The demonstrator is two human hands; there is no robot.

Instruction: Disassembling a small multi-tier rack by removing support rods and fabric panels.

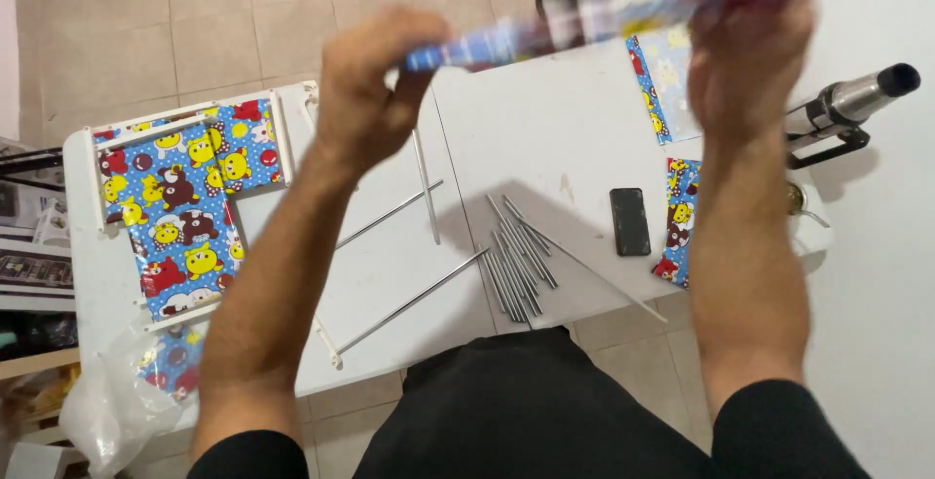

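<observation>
Both hands were raised above the white table (pixel 545 138), stretching between them a long, narrow roll of blue cartoon-printed fabric (pixel 545 36), blurred by motion. The left hand (pixel 375 85) was clenched around its near end, and the right hand (pixel 750 51) gripped the far end, fingers wrapped over it. The fabric roll looked light and soft, likely to sag or twist in the middle, so holding it at both ends seemed the sensible grip. Below lay a bundle of thin grey metal rods (pixel 516 260), a black phone (pixel 630 221), and a matching printed fabric panel in a white frame (pixel 185 206). The rods looked stiff, smooth and apt to roll.
</observation>
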